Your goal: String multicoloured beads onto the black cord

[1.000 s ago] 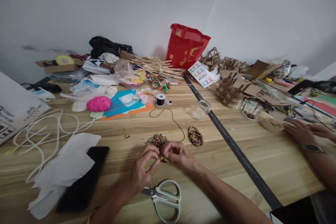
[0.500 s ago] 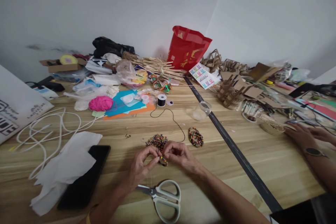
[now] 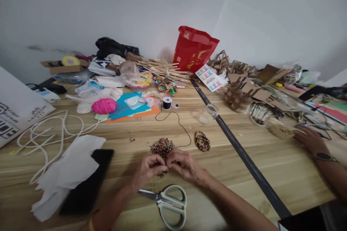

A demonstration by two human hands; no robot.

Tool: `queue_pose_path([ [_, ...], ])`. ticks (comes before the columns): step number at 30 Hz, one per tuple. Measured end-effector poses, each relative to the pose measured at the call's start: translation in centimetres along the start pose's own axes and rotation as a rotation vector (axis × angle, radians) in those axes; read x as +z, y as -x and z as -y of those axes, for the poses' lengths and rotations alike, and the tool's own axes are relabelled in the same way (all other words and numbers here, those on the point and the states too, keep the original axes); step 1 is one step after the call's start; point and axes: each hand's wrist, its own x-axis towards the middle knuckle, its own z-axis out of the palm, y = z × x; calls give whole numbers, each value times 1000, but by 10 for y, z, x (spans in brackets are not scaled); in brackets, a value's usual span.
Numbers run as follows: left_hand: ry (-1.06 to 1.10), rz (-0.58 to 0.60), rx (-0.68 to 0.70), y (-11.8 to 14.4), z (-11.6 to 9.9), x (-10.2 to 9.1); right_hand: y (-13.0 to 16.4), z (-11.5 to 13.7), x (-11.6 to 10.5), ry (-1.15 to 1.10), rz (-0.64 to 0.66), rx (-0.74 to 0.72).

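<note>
We pinch a small beaded strand [image 3: 162, 174] with the fingers of our left hand [image 3: 149, 169] and right hand [image 3: 186, 166]; it shows just below the fingertips, between the bead pile [image 3: 162, 146] and pale-handled scissors [image 3: 159, 199].

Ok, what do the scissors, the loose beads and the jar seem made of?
Scissors: grey, shiny blades, likely steel; pale, smooth handles, probably plastic.
Loose beads: multicoloured, perhaps painted wood or plastic; too small to tell.
Jar: see-through, glossy; clear plastic or glass.
</note>
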Motion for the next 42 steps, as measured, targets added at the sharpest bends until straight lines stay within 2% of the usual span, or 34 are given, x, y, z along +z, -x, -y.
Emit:
queue_pose_path([
  [12, 42, -38, -47, -2, 4, 0, 3, -1, -1, 60, 41, -12],
  [19, -11, -8, -19, 1, -5, 3, 3, 2, 1, 15, 46, 66],
  [21, -15, -3, -21, 2, -6, 2, 3, 2, 1, -29, 22, 117],
  [24, 41, -23, -28, 1, -6, -1, 2, 0, 0, -148, 16, 286],
  [27, 152, -100, -24, -1, -4, -5, 2, -6, 0, -314, 79, 450],
  [31, 270, -184, -29, -5, -4, -8, 2, -14, 5, -601, 171, 540],
  [36, 139, -259, -1, -8, 4, -16, 2, -20, 7, -739, 263, 699],
  [42, 39, -276, -28, -12, 12, -25, 5, -31, 5, -862, 236, 785],
])
